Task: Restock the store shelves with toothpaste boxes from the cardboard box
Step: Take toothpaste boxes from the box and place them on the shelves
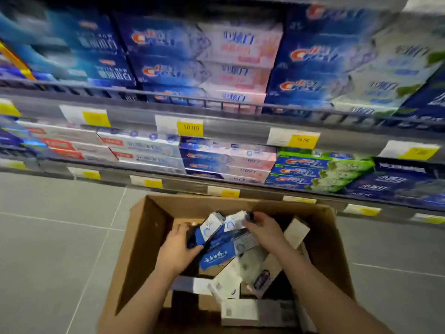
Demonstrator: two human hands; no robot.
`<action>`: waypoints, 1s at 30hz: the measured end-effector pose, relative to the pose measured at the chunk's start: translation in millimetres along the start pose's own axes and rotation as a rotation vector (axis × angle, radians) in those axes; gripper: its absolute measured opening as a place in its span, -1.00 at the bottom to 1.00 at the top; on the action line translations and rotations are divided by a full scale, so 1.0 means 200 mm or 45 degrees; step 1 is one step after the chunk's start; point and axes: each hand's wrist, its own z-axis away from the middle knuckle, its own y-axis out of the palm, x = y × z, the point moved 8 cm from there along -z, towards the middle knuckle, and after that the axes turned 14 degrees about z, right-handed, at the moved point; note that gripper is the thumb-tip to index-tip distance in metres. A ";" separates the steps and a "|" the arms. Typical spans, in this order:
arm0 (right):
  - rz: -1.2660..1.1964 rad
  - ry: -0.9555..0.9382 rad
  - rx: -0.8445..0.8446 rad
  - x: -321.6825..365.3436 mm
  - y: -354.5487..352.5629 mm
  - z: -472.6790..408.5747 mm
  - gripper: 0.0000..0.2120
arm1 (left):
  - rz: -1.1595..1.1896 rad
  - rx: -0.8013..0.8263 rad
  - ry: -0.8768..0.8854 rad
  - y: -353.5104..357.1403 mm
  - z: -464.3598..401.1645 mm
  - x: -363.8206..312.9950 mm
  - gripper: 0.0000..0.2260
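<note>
Currently both hands grip toothpaste boxes [212, 239] inside cardboard box [332, 237].
Left hand [177, 251] fingers curl around the bundle's 9 o'clock end; right hand [265, 231] fingers clamp its 2 o'clock end.

Bright, even overhead light; heavy motion blur smears the shelves [216, 109]; wide-angle bowing at the edges; deep shadow inside the cardboard box [149, 227].

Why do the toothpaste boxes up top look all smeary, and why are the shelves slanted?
Head view: the top shelf boxes are streaked with motion blur; the hands and cardboard box look sharper; the wide lens tilts and bends the shelf rails; the carton's inside left wall is in shadow.
</note>
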 end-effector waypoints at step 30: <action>-0.412 -0.144 -0.265 0.84 -1.68 1.63 -0.70 | -0.201 -0.248 0.230 -1.59 1.21 -1.72 -0.55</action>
